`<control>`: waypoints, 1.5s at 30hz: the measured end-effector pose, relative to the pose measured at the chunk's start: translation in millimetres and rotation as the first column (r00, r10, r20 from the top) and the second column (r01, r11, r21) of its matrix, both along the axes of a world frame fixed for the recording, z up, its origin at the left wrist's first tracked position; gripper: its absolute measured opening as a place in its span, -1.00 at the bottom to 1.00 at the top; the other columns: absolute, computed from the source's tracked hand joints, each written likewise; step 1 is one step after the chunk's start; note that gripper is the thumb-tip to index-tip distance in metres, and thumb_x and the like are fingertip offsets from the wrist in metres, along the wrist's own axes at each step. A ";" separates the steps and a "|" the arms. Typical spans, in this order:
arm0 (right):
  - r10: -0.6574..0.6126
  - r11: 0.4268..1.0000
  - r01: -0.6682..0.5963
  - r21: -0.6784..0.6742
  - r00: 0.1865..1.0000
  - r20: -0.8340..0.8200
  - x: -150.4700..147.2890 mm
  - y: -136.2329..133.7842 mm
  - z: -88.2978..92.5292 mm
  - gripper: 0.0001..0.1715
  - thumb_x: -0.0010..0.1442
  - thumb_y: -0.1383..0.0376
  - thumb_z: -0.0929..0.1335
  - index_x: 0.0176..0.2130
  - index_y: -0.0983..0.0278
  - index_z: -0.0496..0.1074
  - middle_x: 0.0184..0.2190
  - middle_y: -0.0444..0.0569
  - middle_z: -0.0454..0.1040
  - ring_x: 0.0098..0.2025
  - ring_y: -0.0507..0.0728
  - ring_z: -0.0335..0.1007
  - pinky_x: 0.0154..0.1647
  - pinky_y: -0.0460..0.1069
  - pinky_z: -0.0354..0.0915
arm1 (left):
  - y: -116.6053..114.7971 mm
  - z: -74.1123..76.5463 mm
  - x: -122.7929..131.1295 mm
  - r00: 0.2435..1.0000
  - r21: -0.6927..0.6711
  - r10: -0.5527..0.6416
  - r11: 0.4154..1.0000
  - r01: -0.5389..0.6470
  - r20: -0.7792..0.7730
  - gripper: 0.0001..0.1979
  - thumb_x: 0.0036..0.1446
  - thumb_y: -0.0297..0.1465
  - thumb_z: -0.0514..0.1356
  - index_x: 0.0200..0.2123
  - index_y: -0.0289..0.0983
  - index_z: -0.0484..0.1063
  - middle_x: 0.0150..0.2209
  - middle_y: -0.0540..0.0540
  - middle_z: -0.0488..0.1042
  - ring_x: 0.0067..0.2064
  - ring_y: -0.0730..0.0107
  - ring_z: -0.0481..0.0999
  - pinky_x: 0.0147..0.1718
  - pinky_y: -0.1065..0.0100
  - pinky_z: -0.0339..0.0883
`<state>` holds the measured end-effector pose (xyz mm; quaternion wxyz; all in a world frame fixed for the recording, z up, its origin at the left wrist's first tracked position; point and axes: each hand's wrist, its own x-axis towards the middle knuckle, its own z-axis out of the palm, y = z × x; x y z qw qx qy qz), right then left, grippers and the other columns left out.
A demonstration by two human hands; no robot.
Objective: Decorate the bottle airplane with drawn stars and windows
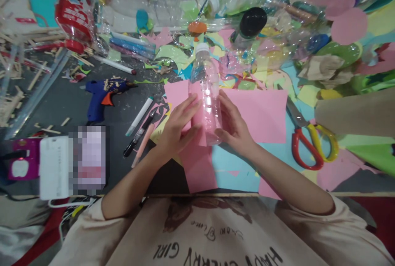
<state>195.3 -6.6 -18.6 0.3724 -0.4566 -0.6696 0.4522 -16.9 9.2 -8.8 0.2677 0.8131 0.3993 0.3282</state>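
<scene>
A clear plastic bottle (208, 89) with a white cap lies on pink paper (262, 114), its capped end pointing away from me. My left hand (182, 124) grips the bottle's left side, where a piece of pink paper rests against the plastic. On the opposite side, my right hand (233, 125) curls around the lower part of the bottle, thumb near its base. Between them the two hands hold the bottle. Whether the paper is attached to it, I cannot tell.
Scissors (305, 128) with red and yellow handles lie to the right. At left are a blue glue gun (100, 97), several pens (140, 122) and a white power adapter (54, 167). Paper scraps (173, 56) and more plastic bottles (132, 1) crowd the back.
</scene>
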 end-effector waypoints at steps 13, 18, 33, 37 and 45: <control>0.018 0.998 -0.024 0.066 0.995 0.094 0.3 0.3 -5.5 -0.12 0.20 -0.19 0.29 0.37 -0.19 -0.11 0.47 -0.14 -0.18 0.50 0.30 -0.30 0.41 0.37 0.00 | 0.4 -3.1 0.4 0.999 -0.001 -0.038 0.999 0.038 0.031 -0.44 0.37 -0.20 0.05 0.37 -0.17 0.06 0.34 -0.26 0.22 0.36 0.11 0.22 0.26 0.07 0.24; 0.036 0.994 -0.045 0.098 0.995 0.094 0.5 0.5 -6.1 -0.13 0.22 -0.20 0.26 0.37 -0.23 -0.15 0.47 -0.14 -0.20 0.49 0.30 -0.29 0.41 0.36 -0.01 | 0.2 -2.9 0.4 0.998 -0.003 -0.041 0.999 0.041 0.042 -0.44 0.37 -0.21 0.05 0.37 -0.16 0.06 0.34 -0.25 0.22 0.36 0.14 0.22 0.28 0.11 0.22; -0.053 0.961 0.001 0.276 0.982 0.182 1.4 1.8 -6.4 -0.14 0.23 -0.18 0.27 0.38 -0.18 -0.13 0.39 -0.04 -0.03 0.43 0.37 -0.10 0.36 0.39 0.09 | -0.6 -8.3 0.8 0.988 -0.096 -0.105 0.989 0.116 0.114 -0.27 0.30 -0.18 0.15 0.42 -0.12 -0.11 0.43 -0.24 -0.03 0.44 0.02 -0.01 0.36 0.02 0.05; -0.035 0.960 -0.017 0.280 0.983 0.179 -0.3 2.4 -7.9 -0.10 0.21 -0.21 0.26 0.38 -0.18 -0.16 0.38 -0.01 -0.07 0.42 0.38 -0.10 0.34 0.40 0.12 | -0.6 -7.7 1.4 0.988 -0.105 -0.102 0.988 0.115 0.117 -0.29 0.32 -0.17 0.12 0.42 -0.12 -0.11 0.43 -0.24 -0.03 0.44 0.03 -0.02 0.36 0.01 0.03; 0.007 0.970 -0.046 0.241 0.987 0.160 -3.0 1.8 -9.2 -0.08 0.21 -0.25 0.22 0.39 -0.16 -0.22 0.36 0.04 -0.14 0.43 0.40 -0.16 0.30 0.43 0.16 | -1.1 -6.9 3.9 0.986 -0.114 -0.104 0.986 0.119 0.127 -0.31 0.34 -0.16 0.09 0.42 -0.12 -0.11 0.44 -0.22 -0.07 0.45 0.05 -0.04 0.37 0.01 0.01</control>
